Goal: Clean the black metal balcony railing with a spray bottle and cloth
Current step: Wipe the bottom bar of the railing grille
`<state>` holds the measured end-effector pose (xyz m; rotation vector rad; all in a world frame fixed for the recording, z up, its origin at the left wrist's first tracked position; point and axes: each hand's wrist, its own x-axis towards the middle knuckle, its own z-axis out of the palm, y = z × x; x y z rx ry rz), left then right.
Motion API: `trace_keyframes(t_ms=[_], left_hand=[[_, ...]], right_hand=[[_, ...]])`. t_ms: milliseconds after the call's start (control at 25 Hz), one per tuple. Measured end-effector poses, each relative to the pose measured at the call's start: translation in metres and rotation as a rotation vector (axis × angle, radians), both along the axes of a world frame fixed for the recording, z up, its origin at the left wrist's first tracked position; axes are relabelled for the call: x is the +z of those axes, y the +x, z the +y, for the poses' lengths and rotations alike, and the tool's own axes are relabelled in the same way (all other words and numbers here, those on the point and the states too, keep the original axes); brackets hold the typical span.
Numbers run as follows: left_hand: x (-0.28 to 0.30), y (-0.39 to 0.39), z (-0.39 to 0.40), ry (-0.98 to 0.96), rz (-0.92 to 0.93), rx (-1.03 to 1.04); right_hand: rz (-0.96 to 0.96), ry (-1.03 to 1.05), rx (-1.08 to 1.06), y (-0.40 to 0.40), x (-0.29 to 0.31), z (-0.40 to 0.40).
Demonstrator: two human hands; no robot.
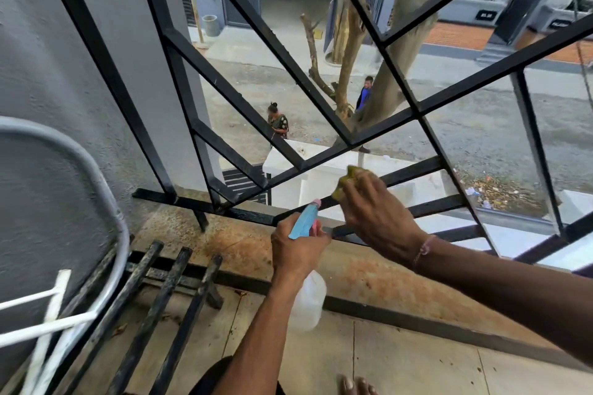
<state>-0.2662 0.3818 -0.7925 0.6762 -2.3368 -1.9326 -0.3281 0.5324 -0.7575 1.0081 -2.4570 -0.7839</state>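
Black railing (250, 112) of crossing diagonal bars across the whole upper view, from 9 o'clock to 3 o'clock, bolted low onto a stained concrete ledge (231, 253). Grey wall (64, 74) at 9 o'clock, with a curved metal frame (106, 189) blurred beside it. Loose black grille (144, 308) lying at 7 o'clock on the floor. Street below through the bars, with a tree trunk (394, 51) at 12 o'clock and two passers-by near its foot. Right hand (375, 208) just past centre toward 3 o'clock, fingers curled round a yellow-green cloth (348, 178), pressing it against a low slanting bar. Left hand (296, 247) at 6 o'clock of the cloth, fingers wrapped round the neck of a spray bottle (308, 292), blue nozzle pointing up toward the railing, clear body hanging below the fist.
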Motion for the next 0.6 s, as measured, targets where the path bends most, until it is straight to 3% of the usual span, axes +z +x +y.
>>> trace_keyframes(t_ms=[240, 360, 600], left_hand=[[-0.017, 0.006, -0.059, 0.062, -0.088, 0.252], [-0.022, 0.007, -0.071, 0.073, -0.098, 0.298], [-0.031, -0.001, -0.065, 0.182, -0.072, 0.329]], right_hand=[[-0.196, -0.027, 0.108, -0.016, -0.077, -0.093], [-0.232, -0.036, 0.023, -0.021, -0.102, -0.132], [-0.274, 0.003, 0.051, -0.028, -0.097, -0.133]])
